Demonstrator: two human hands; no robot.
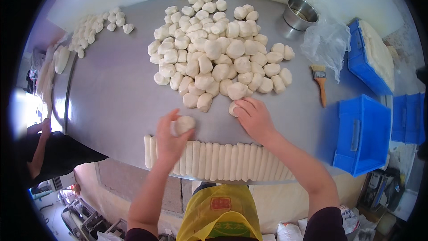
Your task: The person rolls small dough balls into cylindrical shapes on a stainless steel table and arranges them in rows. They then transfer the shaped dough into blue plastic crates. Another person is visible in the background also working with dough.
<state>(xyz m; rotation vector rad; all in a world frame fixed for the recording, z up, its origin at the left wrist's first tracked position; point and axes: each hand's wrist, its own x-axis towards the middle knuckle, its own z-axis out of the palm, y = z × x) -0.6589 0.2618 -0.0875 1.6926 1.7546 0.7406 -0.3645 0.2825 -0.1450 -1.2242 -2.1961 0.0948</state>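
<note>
My left hand (170, 139) curves its thumb and fingers around a round dough ball (185, 125), just beyond a row of dough strips (230, 162). The strips lie side by side along the table's near edge, partly hidden under my forearms. To the right, my right hand (255, 117) has its fingers on another dough piece (233, 109), which is mostly covered by them. That piece sits at the near edge of a large heap of dough balls (207, 50) spread over the middle of the steel table (110, 83).
At right lie a wooden-handled brush (320, 85), a clear plastic sheet (326, 40) and a steel bowl (300, 14). One blue crate (371, 137) stands at the right edge; another (362, 57) holds dough. Smaller dough pieces (88, 31) lie far left, near another person's arm (40, 147).
</note>
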